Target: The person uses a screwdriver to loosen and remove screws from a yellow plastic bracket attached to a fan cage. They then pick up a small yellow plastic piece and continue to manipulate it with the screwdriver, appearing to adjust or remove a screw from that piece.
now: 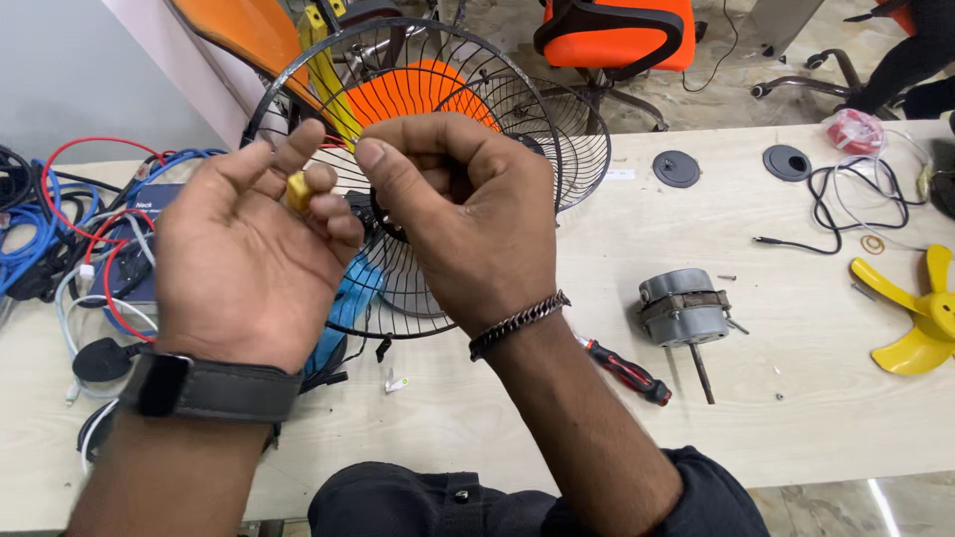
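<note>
Between the fingertips of the left hand (249,259) sits a small yellow part (297,191), raised above the surface (796,398) and in front of the fan guard (428,129). The left fingers are bent together and pinch the part, with the palm turned up toward the camera. A dark watch (204,386) wraps that wrist.

Just beside it, the right hand (468,219) is curled into a loose fist, its thumb up and its fingers folded in close to the part; I cannot tell whether they hold anything or touch the part. A chain bracelet (519,322) circles the right wrist.

Behind both hands the black wire guard stands tilted, and an orange blade (423,89) shows through it. Something blue (348,308) lies under the guard, mostly hidden by the left hand.

To the right on the surface lie a red and black screwdriver (627,370), then a grey motor (681,306) with its shaft pointing toward the near edge, and further right a yellow blade (920,308) at the frame's edge. Black cable (836,214) loops near the far right, by a pink bundle (854,131). At the far left is a tangle of wires (60,229), blue, red and white. Orange chairs (617,35) stand beyond the surface.
</note>
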